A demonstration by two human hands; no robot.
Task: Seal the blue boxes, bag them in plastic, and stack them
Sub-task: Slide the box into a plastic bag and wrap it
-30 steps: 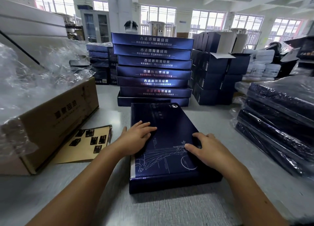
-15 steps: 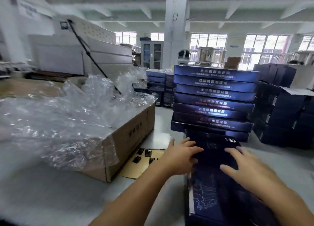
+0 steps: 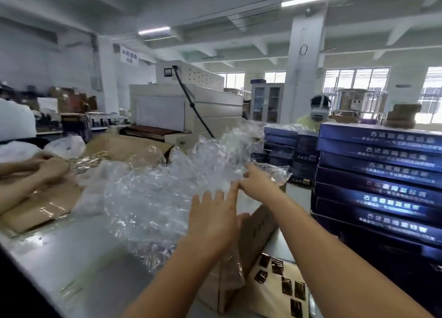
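Observation:
A heap of crumpled clear plastic bags (image 3: 167,193) fills an open cardboard box (image 3: 259,226) in front of me. My left hand (image 3: 215,218) is held flat over the near side of the heap, fingers straight and spread. Further in, my right hand (image 3: 256,183) has its fingers stretched out and touching the plastic at the top of the heap. A tall stack of blue boxes (image 3: 378,174) with white lettering stands at the right. The box I was pressing on a moment ago is out of view.
A brown sheet with dark stickers (image 3: 277,286) lies beside the cardboard box. Another person's hands (image 3: 35,171) work at the far left over flat cardboard. More blue boxes (image 3: 287,147) stand behind, with a beige tunnel machine (image 3: 186,112) and a person wearing a headset (image 3: 318,112).
Both my hands have lifted off the blue box on the table and moved up and left to the heap of plastic bags. My view has swung left and up.

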